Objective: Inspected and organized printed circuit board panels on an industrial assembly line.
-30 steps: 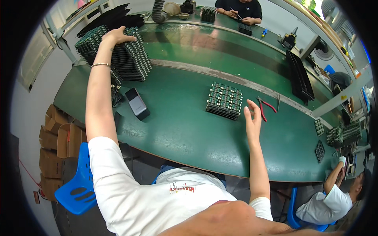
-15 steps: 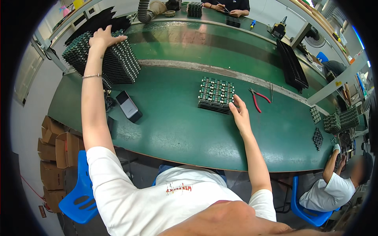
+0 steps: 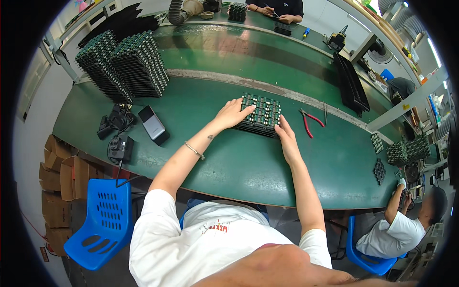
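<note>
A short stack of green circuit boards (image 3: 260, 114) lies on the green table in front of me. My left hand (image 3: 231, 115) grips its left side, thumb over the top board and fingers at the edge. At the right edge, my right hand (image 3: 287, 136) holds the stack between thumb and fingers. Parts of the fingers are hidden behind the boards. Farther left stand two tall piles of circuit boards (image 3: 141, 64), side by side. Red-handled cutters (image 3: 313, 122) lie to the right of my right hand, with metal tweezers (image 3: 325, 114) beside them.
A grey power bank (image 3: 154, 125) and black adapters with cables (image 3: 119, 147) lie at the left. A long black tray (image 3: 351, 83) sits at the far right. One co-worker (image 3: 401, 229) sits on the right, another (image 3: 279, 9) across the table. A blue chair (image 3: 100, 222) stands at lower left.
My left hand has come from the top of the tall piles at the left to the left side of the short stack. My right hand has stayed at its right edge.
</note>
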### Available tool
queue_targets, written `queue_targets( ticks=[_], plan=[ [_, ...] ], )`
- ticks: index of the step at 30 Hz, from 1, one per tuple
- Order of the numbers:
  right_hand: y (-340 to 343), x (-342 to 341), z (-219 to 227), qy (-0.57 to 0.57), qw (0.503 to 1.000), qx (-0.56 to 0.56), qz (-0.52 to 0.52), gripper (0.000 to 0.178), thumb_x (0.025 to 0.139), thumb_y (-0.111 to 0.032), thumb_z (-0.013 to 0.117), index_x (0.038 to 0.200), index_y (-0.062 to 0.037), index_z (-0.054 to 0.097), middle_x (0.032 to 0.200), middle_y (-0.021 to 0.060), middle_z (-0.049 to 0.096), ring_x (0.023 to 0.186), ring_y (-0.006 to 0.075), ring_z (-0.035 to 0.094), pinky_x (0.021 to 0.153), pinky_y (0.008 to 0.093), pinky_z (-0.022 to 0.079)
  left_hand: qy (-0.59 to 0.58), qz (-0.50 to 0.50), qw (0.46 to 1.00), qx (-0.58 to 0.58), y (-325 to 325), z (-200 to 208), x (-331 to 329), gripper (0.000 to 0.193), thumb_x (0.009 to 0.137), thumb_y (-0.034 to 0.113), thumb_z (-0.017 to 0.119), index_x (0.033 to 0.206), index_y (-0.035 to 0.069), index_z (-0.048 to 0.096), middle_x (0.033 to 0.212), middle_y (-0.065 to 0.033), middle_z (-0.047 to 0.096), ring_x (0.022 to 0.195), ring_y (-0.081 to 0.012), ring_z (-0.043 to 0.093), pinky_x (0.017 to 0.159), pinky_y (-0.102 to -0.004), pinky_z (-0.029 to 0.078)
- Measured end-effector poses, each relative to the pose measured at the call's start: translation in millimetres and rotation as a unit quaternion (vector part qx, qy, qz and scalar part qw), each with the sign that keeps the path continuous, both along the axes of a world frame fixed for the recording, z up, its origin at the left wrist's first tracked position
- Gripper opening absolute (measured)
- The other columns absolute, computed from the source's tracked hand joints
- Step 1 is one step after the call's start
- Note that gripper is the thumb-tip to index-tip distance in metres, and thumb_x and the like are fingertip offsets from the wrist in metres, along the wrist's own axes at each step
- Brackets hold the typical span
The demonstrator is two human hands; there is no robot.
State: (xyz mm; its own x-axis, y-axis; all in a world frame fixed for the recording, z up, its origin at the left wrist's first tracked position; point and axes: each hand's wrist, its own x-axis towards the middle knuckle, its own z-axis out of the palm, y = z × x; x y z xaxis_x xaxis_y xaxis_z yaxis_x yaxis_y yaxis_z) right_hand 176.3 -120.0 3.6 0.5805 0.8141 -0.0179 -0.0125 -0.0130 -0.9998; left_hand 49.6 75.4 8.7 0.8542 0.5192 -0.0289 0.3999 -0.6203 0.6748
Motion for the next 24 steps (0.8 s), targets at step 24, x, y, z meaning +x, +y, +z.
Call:
queue_targets(
  ticks=[24],
  plan=[
    [3.4, 0.6, -3.9, 0.037, 0.998, 0.033, 0.038, 0.057, 0.090, -0.015, 0.050, 0.139, 0.0030, 0.028, 0.146, 0.0167, 0.029, 0.134, 0.0271, 0.029, 0.110, 0.0325, 0.021, -0.016, -0.181, 0.970, 0.162, 16.7, 48.5, -18.4, 0.116, 0.050, 0.036, 0.084, 0.144, 0.015, 0.019, 0.143, -0.0195, 0.025, 0.127, -0.0359, 0.032, 0.106, -0.0438, 0.030]
  ],
)
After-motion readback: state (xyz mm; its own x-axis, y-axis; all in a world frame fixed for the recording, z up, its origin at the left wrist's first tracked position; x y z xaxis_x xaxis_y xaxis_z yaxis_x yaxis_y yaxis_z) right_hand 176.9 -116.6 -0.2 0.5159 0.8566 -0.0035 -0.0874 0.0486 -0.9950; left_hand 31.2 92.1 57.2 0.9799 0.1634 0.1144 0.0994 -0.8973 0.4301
